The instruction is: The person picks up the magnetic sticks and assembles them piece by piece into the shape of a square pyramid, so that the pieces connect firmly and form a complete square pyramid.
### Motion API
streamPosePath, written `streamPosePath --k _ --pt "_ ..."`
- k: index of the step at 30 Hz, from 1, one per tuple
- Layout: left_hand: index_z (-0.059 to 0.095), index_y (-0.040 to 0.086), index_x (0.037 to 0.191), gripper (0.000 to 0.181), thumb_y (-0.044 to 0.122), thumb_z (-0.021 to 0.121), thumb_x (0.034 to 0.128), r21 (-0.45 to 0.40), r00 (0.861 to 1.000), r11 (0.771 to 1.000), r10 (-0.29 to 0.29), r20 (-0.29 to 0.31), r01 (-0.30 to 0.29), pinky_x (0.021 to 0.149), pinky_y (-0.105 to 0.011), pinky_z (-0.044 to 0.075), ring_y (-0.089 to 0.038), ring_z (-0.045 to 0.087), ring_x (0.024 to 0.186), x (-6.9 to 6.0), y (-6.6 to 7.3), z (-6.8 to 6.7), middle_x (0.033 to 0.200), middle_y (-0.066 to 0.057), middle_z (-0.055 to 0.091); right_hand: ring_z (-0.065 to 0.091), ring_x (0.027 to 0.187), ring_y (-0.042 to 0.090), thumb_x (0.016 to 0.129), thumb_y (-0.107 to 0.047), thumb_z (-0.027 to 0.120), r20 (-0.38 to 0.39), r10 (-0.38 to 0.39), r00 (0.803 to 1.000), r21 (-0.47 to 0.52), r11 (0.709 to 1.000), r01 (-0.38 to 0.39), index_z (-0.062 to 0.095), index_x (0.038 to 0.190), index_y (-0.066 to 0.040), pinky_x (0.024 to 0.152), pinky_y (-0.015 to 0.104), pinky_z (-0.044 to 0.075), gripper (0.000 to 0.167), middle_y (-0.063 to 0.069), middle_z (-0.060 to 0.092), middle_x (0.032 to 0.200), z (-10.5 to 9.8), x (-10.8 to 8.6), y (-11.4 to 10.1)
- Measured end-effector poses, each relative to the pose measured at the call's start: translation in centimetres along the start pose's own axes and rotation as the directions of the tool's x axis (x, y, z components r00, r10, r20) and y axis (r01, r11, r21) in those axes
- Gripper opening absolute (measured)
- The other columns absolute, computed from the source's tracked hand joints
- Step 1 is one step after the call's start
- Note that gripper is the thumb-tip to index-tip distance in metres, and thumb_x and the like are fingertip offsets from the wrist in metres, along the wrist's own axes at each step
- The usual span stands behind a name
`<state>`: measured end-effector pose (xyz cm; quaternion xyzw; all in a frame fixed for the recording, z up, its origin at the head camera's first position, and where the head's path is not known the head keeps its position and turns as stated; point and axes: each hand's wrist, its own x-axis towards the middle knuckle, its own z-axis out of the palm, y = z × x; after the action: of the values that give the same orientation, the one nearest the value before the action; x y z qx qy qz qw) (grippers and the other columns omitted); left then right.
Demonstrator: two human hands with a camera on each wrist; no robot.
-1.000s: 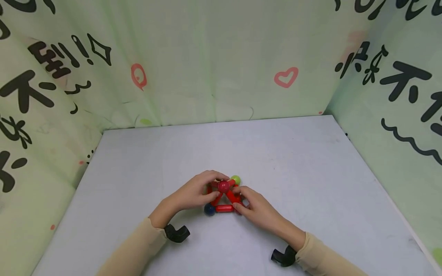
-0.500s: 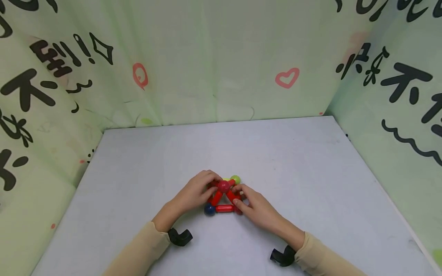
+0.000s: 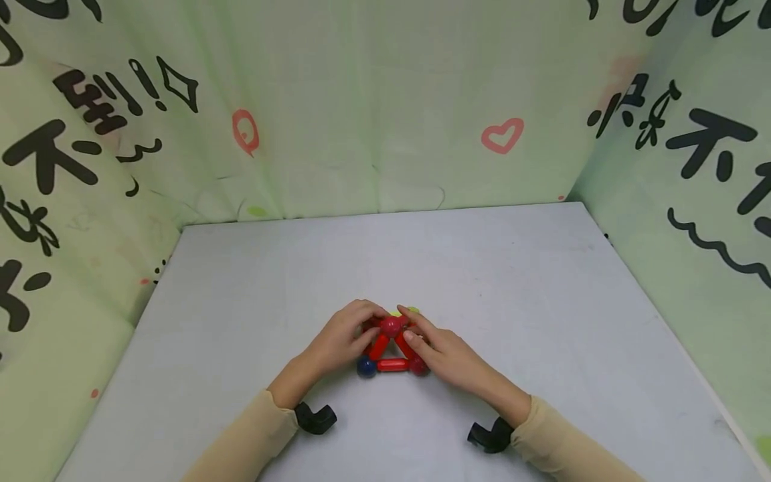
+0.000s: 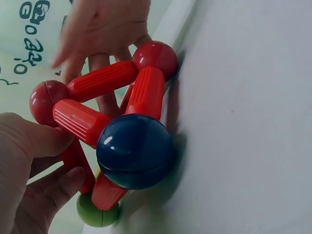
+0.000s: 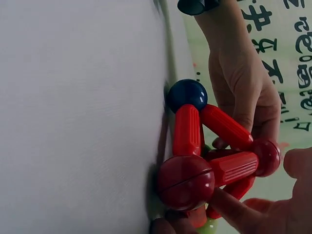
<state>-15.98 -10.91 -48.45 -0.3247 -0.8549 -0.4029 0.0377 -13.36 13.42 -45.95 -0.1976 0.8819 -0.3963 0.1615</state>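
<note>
A pyramid-like frame of red magnetic rods (image 3: 393, 365) and balls stands on the white table. Its top is a red ball (image 3: 390, 326); a dark blue ball (image 3: 367, 366) and another red ball (image 3: 418, 366) form its near corners. A green ball (image 4: 97, 212) shows at a far corner in the left wrist view. My left hand (image 3: 346, 335) holds the frame by the top, thumb at the top ball and fingertips against a red rod. My right hand (image 3: 446, 351) lies along the right side, fingers extended, with fingertips by the rods and the thumb apart from the top ball.
The white table (image 3: 482, 268) extends around the frame. Pale green curtains (image 3: 361, 107) with black writing and red drawings enclose its back and sides. Black curved wrist mounts (image 3: 316, 418) sit at both sleeves.
My right hand has slid up and away from the near right red ball, its fingers reaching toward the back of the frame. My left hand drew back slightly from the top, then stayed nearly still.
</note>
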Motion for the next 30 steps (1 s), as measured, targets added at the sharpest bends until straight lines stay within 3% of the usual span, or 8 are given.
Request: streamPosePath --k 4,8,16,20,23,27,30 --pt "0.064 0.004 0.121 0.030 -0.004 0.071 0.0937 -0.046 1.000 0.999 -0.002 -0.008 0.001 0.089 -0.028 0.059 -0.019 0.068 0.100 -0.1 -0.1 0.2 0.116 -0.009 0.069 0.069 0.106 0.021 0.108 -0.045 0.049 -0.029 0.029 0.999 -0.016 0.999 -0.029 0.038 0.159 -0.015 0.085 0.041 0.054 0.061 0.008 0.070 0.131 0.1 0.4 -0.5" --pt "0.062 0.002 0.124 0.031 -0.005 0.069 0.0947 -0.070 1.000 0.997 0.012 0.007 -0.011 0.089 -0.028 0.059 -0.020 0.069 0.099 0.0 -0.2 0.3 0.116 -0.011 0.068 0.066 0.090 0.014 0.107 -0.043 0.053 -0.054 0.060 0.997 -0.056 0.996 -0.063 0.046 0.154 -0.014 0.075 0.034 0.053 0.056 0.006 0.071 0.125 0.0 0.7 -0.7" --pt "0.062 0.006 0.128 0.028 0.000 0.060 0.1011 -0.096 0.995 0.993 -0.067 0.072 0.074 0.096 -0.032 0.058 -0.019 0.067 0.112 -0.2 -0.2 -0.2 0.124 -0.007 0.067 0.066 0.089 0.014 0.107 -0.041 0.053 -0.045 0.069 0.997 -0.055 0.996 -0.071 0.048 0.152 -0.014 0.074 0.034 0.054 0.053 0.007 0.071 0.124 -0.1 0.8 -0.7" --pt "0.063 0.009 0.127 0.029 0.000 0.061 0.0996 -0.047 0.997 0.997 -0.057 0.054 0.059 0.098 -0.035 0.056 -0.020 0.062 0.116 -0.4 -0.5 -0.5 0.123 -0.005 0.067 0.069 0.100 0.020 0.108 -0.037 0.053 -0.035 0.040 0.999 -0.038 0.998 -0.041 0.046 0.152 -0.011 0.084 0.041 0.056 0.052 0.006 0.071 0.125 -0.2 0.6 -0.5" --pt "0.065 0.011 0.124 0.030 0.000 0.066 0.0965 0.042 0.997 0.996 -0.075 0.029 0.074 0.099 -0.039 0.054 -0.021 0.057 0.117 -0.4 -0.8 -0.8 0.124 -0.003 0.067 0.068 0.111 0.024 0.108 -0.035 0.052 -0.019 0.012 1.000 -0.020 1.000 -0.012 0.044 0.153 -0.009 0.091 0.044 0.056 0.053 0.006 0.070 0.128 -0.3 0.6 -0.3" --pt "0.066 0.011 0.120 0.028 0.002 0.071 0.0940 0.131 0.993 0.986 -0.112 0.026 0.108 0.098 -0.042 0.052 -0.024 0.055 0.114 -0.2 -1.2 -0.9 0.124 -0.004 0.066 0.067 0.113 0.024 0.108 -0.032 0.054 0.001 -0.001 1.000 -0.003 1.000 0.001 0.042 0.154 -0.009 0.092 0.042 0.056 0.053 0.006 0.068 0.132 -0.4 0.8 0.2" --pt "0.066 0.011 0.120 0.027 0.004 0.072 0.0947 0.144 0.989 0.981 -0.142 0.047 0.134 0.096 -0.042 0.051 -0.025 0.055 0.113 0.3 -1.4 -0.9 0.125 -0.006 0.065 0.066 0.113 0.024 0.107 -0.030 0.055 0.003 0.005 1.000 0.006 1.000 -0.005 0.042 0.155 -0.010 0.092 0.041 0.056 0.053 0.007 0.066 0.134 -0.6 1.2 0.5"
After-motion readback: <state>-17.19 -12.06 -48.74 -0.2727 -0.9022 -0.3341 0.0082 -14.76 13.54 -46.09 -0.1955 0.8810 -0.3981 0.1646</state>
